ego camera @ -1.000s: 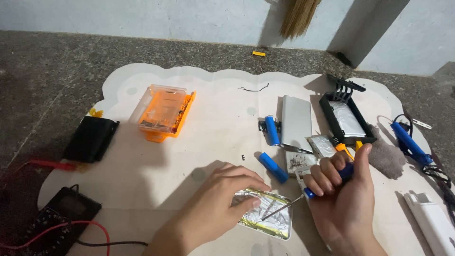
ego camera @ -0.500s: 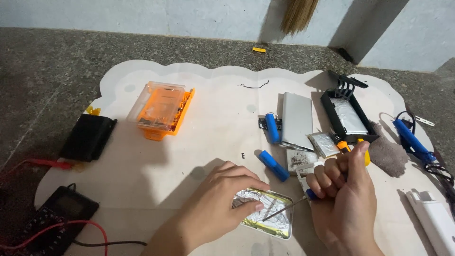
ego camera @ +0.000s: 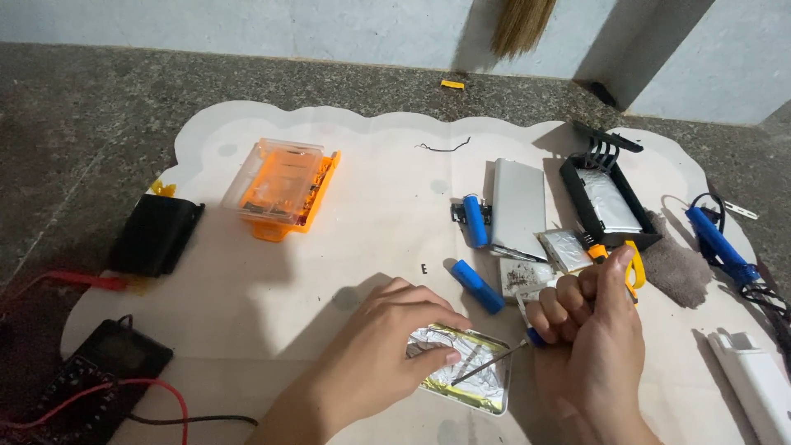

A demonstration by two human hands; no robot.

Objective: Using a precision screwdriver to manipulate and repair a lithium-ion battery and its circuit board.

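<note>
My left hand (ego camera: 394, 338) presses down on a flat silver foil battery pouch (ego camera: 468, 372) lying on the white mat (ego camera: 371, 214). My right hand (ego camera: 587, 330) is closed in a fist around a blue-handled screwdriver (ego camera: 494, 359), whose thin metal tip rests on the pouch. Yellow-handled scissors (ego camera: 628, 262) lie just behind the right hand's thumb. A blue cylindrical cell (ego camera: 478, 285) lies just beyond the left fingers.
On the mat sit an orange plastic case (ego camera: 282, 185), a second blue cell (ego camera: 475, 219), a silver flat pack (ego camera: 519, 206), a black open frame (ego camera: 603, 198) and a blue soldering iron (ego camera: 718, 239). A black multimeter (ego camera: 91, 375) with red leads lies at the left.
My right hand has lifted and turned so the screwdriver shaft points more down-left onto the pouch. The left hand stays on the pouch.
</note>
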